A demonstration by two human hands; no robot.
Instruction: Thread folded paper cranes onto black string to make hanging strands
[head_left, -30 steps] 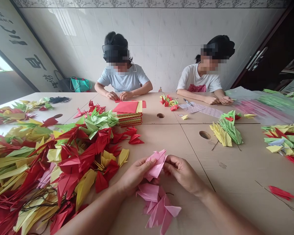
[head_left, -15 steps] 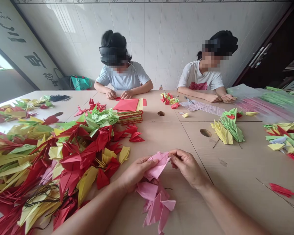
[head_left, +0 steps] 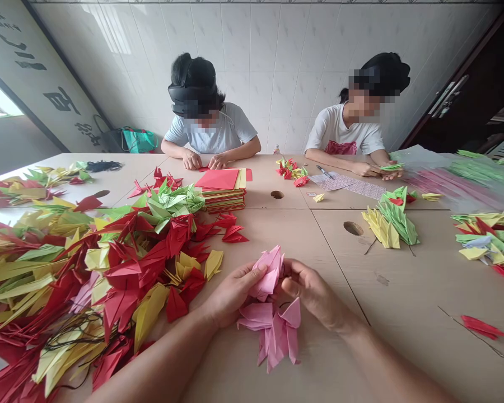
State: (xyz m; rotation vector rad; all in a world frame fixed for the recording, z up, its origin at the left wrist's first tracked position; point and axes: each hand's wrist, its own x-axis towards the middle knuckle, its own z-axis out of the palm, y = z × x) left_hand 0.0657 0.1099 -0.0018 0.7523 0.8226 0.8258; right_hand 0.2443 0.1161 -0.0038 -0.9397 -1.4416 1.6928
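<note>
In the middle of the head view, my left hand (head_left: 235, 291) pinches a folded pink paper piece (head_left: 269, 273) between thumb and fingers. My right hand (head_left: 311, 291) is close against its right side, fingers curled; whatever they grip is too small to make out. More pink folded papers (head_left: 277, 336) hang just below both hands, over the tabletop. A short bit of dark cord shows between the hanging pieces and my right hand.
A large heap of red, yellow and green folded papers (head_left: 121, 268) covers the left. Beyond it stands a stack of paper sheets (head_left: 222, 190). Two people sit opposite. Yellow-green bundles (head_left: 382, 226), a needle-like wire and a red piece (head_left: 483, 326) lie right.
The held pink piece has turned more upright, and my right hand has closed in beside it. The hanging pink papers have risen slightly. The person at right now holds a green piece.
</note>
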